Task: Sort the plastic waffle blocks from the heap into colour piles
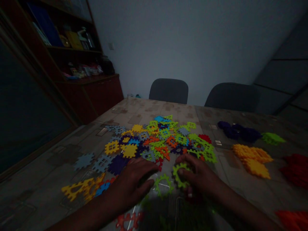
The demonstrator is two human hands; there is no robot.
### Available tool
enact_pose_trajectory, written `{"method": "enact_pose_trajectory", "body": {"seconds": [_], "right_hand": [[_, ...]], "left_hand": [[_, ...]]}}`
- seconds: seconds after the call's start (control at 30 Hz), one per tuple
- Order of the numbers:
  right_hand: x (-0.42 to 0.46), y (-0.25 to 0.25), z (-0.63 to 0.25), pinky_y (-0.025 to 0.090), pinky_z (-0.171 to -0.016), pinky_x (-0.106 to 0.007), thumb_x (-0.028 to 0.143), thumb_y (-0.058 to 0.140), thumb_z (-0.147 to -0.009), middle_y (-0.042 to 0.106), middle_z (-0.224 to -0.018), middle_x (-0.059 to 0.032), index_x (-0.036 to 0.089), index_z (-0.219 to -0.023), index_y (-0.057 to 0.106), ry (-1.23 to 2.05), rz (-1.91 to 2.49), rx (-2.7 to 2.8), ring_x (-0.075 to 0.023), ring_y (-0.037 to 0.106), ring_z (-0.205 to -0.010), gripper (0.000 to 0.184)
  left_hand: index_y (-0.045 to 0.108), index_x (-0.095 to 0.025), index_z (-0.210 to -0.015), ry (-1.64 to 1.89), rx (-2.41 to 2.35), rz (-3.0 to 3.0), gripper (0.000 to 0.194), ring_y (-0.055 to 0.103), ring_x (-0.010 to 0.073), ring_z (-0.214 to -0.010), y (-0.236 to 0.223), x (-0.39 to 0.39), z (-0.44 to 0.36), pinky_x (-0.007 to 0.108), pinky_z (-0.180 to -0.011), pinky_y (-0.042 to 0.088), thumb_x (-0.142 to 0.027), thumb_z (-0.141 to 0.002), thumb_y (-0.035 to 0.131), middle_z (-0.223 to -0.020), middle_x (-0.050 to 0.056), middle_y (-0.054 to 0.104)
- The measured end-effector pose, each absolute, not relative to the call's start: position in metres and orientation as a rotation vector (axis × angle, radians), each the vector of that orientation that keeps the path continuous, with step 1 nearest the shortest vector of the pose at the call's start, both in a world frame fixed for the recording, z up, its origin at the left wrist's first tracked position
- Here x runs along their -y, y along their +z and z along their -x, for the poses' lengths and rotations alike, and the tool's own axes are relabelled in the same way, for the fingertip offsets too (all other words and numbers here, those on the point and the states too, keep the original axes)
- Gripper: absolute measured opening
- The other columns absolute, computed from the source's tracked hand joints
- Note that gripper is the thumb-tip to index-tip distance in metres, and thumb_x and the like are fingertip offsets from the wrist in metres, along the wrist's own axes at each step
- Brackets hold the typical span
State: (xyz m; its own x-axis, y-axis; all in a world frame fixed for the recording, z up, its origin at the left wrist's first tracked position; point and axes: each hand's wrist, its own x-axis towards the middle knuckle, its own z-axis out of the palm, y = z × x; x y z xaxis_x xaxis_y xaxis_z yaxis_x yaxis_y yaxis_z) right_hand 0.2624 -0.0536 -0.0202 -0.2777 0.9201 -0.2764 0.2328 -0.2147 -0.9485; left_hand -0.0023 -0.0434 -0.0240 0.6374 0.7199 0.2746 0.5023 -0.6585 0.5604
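My right hand grips a green ring-shaped interlocking tile with toothed edges, thumb across its front. A second green ring tile lies on the table just left of it, between my two hands. My left hand hovers over the table with its fingers stretched out and thumb apart, holding nothing I can see. Beyond both hands spreads a mixed heap of toothed plastic tiles in green, yellow, grey, orange, blue and purple. A purple tile lies beside my left hand, partly covered by it.
At the right stand sorted piles: purple tiles, a green pile, yellow tiles, red tiles and orange-red tiles. An orange tile lies near the front edge. Two chairs stand behind the table; a shelf cabinet is left.
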Motion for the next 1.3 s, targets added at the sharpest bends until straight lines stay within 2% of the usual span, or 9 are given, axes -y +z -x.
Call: {"method": "enact_pose_trajectory", "body": {"seconds": [0.1, 0.23, 0.4, 0.5, 0.6, 0.7, 0.9, 1.2, 1.3], "right_hand": [[0.063, -0.031, -0.248, 0.040, -0.044, -0.021, 0.040, 0.061, -0.080, 0.051, -0.074, 0.0060, 0.025, -0.101, 0.049, 1.541, 1.325, 1.431, -0.0094, 0.050, -0.049, 0.029], [0.070, -0.032, -0.254, 0.037, -0.050, -0.022, 0.023, 0.058, -0.079, 0.060, -0.085, 0.0002, 0.023, -0.106, 0.056, 1.296, 1.342, 1.828, -0.0105, 0.051, -0.058, 0.027], [0.074, -0.028, -0.270, 0.045, -0.060, -0.027, 0.013, 0.051, -0.079, 0.063, -0.085, -0.0032, 0.019, -0.116, 0.059, 0.976, 1.281, 2.091, -0.0153, 0.058, -0.066, 0.038], [0.078, -0.030, -0.267, 0.051, -0.072, -0.030, 0.009, 0.055, -0.076, 0.064, -0.099, -0.0077, 0.017, -0.116, 0.059, 0.859, 1.216, 2.189, -0.0189, 0.063, -0.082, 0.041], [0.079, -0.029, -0.257, 0.049, -0.090, -0.037, 0.006, 0.065, -0.068, 0.057, -0.126, -0.0129, 0.020, -0.131, 0.052, 0.732, 1.168, 2.315, -0.0266, 0.056, -0.112, 0.066], [0.076, -0.026, -0.248, 0.049, -0.091, -0.043, 0.004, 0.070, -0.065, 0.052, -0.133, -0.0153, 0.021, -0.140, 0.044, 0.650, 1.223, 2.450, -0.0310, 0.054, -0.116, 0.081], [0.064, -0.026, -0.248, 0.049, -0.081, -0.038, 0.007, 0.073, -0.070, 0.057, -0.113, -0.0096, 0.020, -0.117, 0.057, 0.708, 1.297, 2.514, -0.0265, 0.058, -0.100, 0.051], [0.067, -0.022, -0.254, 0.042, -0.059, -0.026, 0.026, 0.054, -0.090, 0.065, -0.084, -0.0012, 0.021, -0.117, 0.060, 1.090, 1.344, 2.051, -0.0153, 0.057, -0.066, 0.028], [0.064, -0.022, -0.253, 0.044, -0.064, -0.028, 0.026, 0.048, -0.091, 0.070, -0.082, -0.0043, 0.019, -0.104, 0.063, 1.033, 1.380, 2.053, -0.0191, 0.062, -0.072, 0.022]], "left_hand": [[0.052, -0.027, -0.130, 0.600, -0.903, -2.451, 0.030, 0.056, 0.0259, -0.109, -0.025, 0.047, -0.004, 0.044, -0.092, 0.047, -0.033, -0.101, 0.051, -0.120, 0.006, 0.061], [0.048, -0.027, -0.133, 0.573, -0.927, -2.460, 0.032, 0.055, 0.0271, -0.111, -0.024, 0.049, -0.005, 0.047, -0.094, 0.047, -0.032, -0.101, 0.051, -0.123, 0.007, 0.059], [0.036, -0.031, -0.142, 0.500, -0.930, -2.486, 0.062, 0.049, 0.0293, -0.123, -0.024, 0.056, -0.004, 0.047, -0.103, 0.046, -0.033, -0.091, 0.072, -0.137, 0.007, 0.052], [0.031, -0.033, -0.145, 0.489, -0.915, -2.491, 0.074, 0.046, 0.0294, -0.127, -0.031, 0.058, -0.003, 0.047, -0.107, 0.044, -0.032, -0.087, 0.077, -0.141, 0.006, 0.048], [0.029, -0.035, -0.147, 0.469, -0.969, -2.474, 0.076, 0.045, 0.0302, -0.126, -0.035, 0.056, -0.002, 0.049, -0.108, 0.041, -0.030, -0.087, 0.077, -0.141, 0.006, 0.047], [0.036, -0.036, -0.143, 0.484, -1.005, -2.454, 0.063, 0.051, 0.0280, -0.116, -0.029, 0.050, 0.001, 0.046, -0.101, 0.044, -0.025, -0.091, 0.069, -0.130, 0.004, 0.054], [0.051, -0.032, -0.134, 0.752, -1.109, -2.447, 0.033, 0.057, 0.0259, -0.107, -0.013, 0.029, 0.019, 0.040, -0.093, 0.047, -0.034, -0.101, 0.049, -0.120, 0.005, 0.061], [0.053, -0.036, -0.129, 0.716, -1.051, -2.330, 0.032, 0.058, 0.0229, -0.104, -0.014, 0.031, 0.016, 0.040, -0.090, 0.046, -0.027, -0.099, 0.052, -0.114, 0.000, 0.063], [0.053, -0.037, -0.129, 0.687, -1.015, -2.322, 0.031, 0.057, 0.0225, -0.104, -0.015, 0.033, 0.013, 0.040, -0.091, 0.045, -0.027, -0.100, 0.051, -0.116, 0.000, 0.062]]}}
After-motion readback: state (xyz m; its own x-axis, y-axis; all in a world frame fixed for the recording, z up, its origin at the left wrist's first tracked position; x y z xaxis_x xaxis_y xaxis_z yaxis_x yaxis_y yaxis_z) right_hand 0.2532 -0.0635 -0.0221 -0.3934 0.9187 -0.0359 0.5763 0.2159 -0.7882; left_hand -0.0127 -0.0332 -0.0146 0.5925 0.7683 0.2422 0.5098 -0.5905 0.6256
